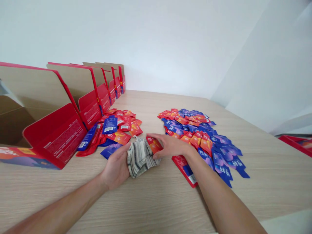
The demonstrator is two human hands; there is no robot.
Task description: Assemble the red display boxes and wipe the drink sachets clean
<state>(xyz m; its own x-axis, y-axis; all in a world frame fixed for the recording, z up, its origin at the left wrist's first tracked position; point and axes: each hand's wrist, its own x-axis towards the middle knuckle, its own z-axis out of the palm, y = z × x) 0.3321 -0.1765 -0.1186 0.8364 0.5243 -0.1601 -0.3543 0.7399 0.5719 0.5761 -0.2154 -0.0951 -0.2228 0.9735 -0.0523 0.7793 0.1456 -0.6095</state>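
A small striped grey-and-cream cloth pouch (140,157) is gripped at its left side by my left hand (118,167). Between the thumb and fingers of my right hand (168,145) is a red-orange sachet (153,144), held against the pouch's right side. How far the sachet sits inside the cloth I cannot tell. Just behind my left hand lies a loose heap of red and blue sachets (120,125). Beyond and beside my right hand spreads a larger pile of red and blue-purple sachets (204,139), partly covered by my right forearm.
Several open red cardboard boxes (60,136) stand in a row along the left, their brown inner flaps raised. A red-edged object (297,143) shows at the far right. The light wooden table (151,204) meets a white wall (165,48) at the back.
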